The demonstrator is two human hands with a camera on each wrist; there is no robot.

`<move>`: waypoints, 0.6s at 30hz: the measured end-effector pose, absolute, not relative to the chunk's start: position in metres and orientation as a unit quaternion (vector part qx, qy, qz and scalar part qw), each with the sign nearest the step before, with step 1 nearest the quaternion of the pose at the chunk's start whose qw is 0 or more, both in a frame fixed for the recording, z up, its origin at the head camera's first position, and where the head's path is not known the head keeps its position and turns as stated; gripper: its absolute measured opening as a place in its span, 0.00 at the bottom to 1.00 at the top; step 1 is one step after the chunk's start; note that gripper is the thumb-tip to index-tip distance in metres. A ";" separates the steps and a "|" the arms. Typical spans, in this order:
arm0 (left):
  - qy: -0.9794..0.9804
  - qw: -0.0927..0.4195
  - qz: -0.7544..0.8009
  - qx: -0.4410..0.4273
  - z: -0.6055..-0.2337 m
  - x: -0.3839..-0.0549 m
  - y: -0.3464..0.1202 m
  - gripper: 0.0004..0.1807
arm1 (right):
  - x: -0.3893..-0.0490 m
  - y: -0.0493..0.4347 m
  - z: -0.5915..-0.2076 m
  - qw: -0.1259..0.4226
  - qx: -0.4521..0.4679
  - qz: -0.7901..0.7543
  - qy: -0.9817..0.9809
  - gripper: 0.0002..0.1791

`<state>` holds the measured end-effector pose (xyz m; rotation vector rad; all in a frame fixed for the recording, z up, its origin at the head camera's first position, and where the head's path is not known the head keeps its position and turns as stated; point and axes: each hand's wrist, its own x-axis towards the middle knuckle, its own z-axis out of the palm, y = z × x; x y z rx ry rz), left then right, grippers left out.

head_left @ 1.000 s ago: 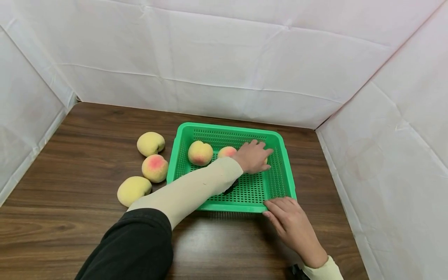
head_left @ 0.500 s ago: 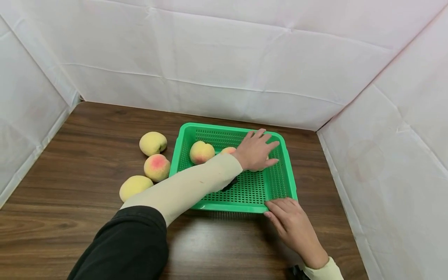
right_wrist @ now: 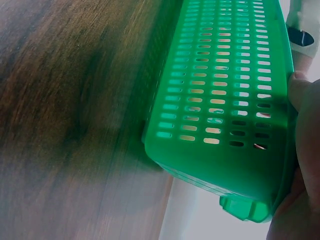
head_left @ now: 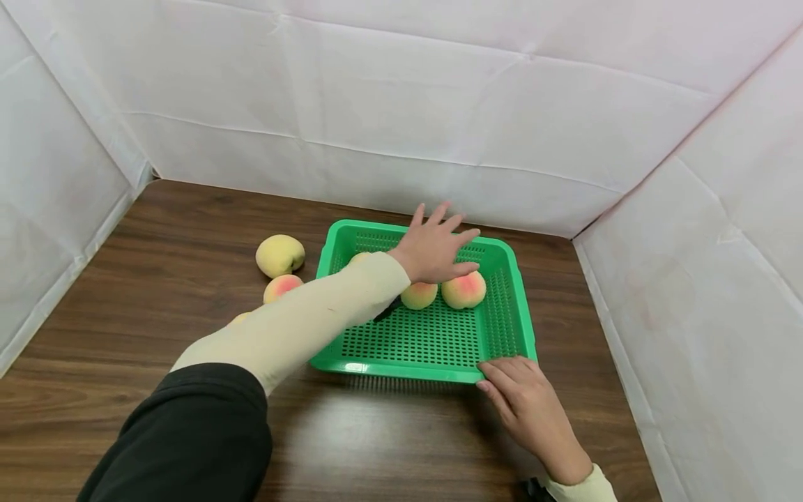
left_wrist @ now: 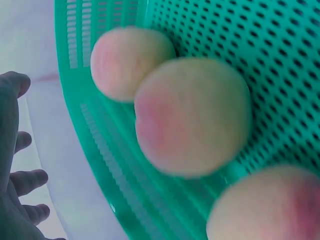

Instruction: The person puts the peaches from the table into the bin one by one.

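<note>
- Hovering over the far side of the green basket (head_left: 408, 373), the left hand (head_left: 433, 244) has its fingers spread and holds nothing.
- Gripping the basket's near right corner, the right hand (head_left: 523, 404) curls over the rim.
- Three peaches (head_left: 464, 289) sit inside the basket; others lie on the table (head_left: 207, 223) to its left.
- The peaches look light, matte and bruisable, apt to roll; cup them round the widest part.
- The basket seems light, fairly stiff plastic, best held by its rim.

Creased white sheeting (head_left: 401, 90) on three sides; brown wood-grain table (head_left: 157, 258), pale glare (head_left: 357, 418).
</note>
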<state>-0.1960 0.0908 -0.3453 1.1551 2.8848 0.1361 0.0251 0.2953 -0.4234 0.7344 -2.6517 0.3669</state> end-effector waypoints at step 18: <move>0.961 0.008 0.077 0.264 -0.321 -0.238 -0.030 0.38 | 0.022 0.301 -0.424 0.181 0.259 0.130 -0.940 0.12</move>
